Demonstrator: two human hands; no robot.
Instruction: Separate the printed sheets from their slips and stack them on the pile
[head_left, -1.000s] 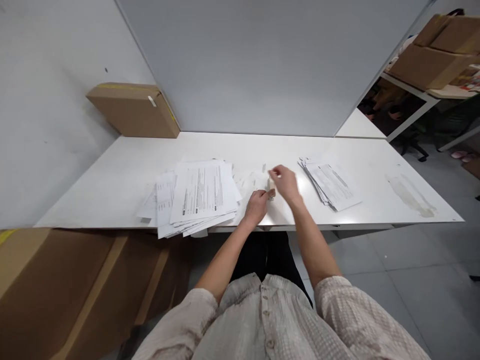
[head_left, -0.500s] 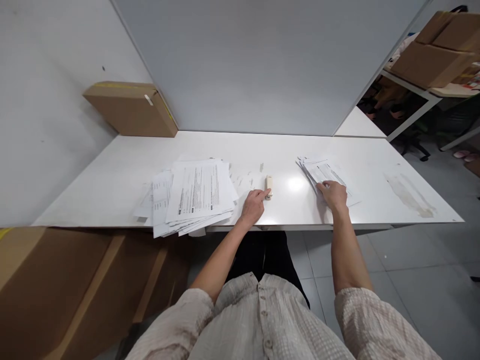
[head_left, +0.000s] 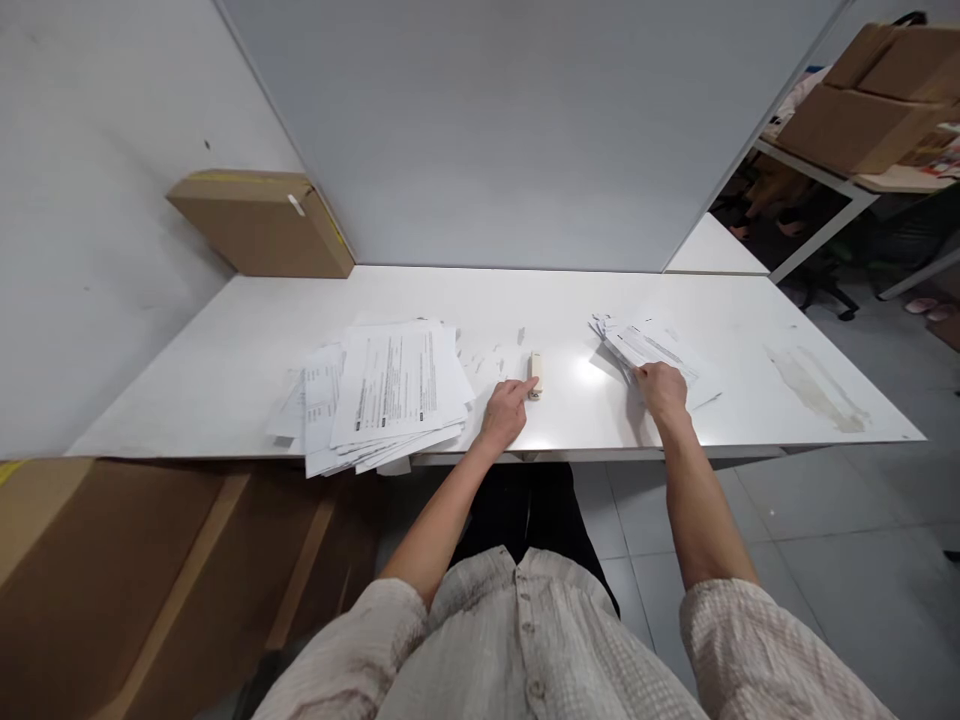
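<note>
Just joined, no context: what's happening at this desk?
A person works at a white table with bare hands. The left hand rests on the tabletop, its forefinger touching a small beige stapler. The right hand is closed on the near edge of the smaller paper stack to the right, which looks slightly raised. A larger pile of printed sheets lies to the left, untouched.

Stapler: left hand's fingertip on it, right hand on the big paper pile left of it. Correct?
No. The head view shows the right hand on the smaller paper stack right of the stapler, not the big paper pile. The left hand does touch the stapler.
</note>
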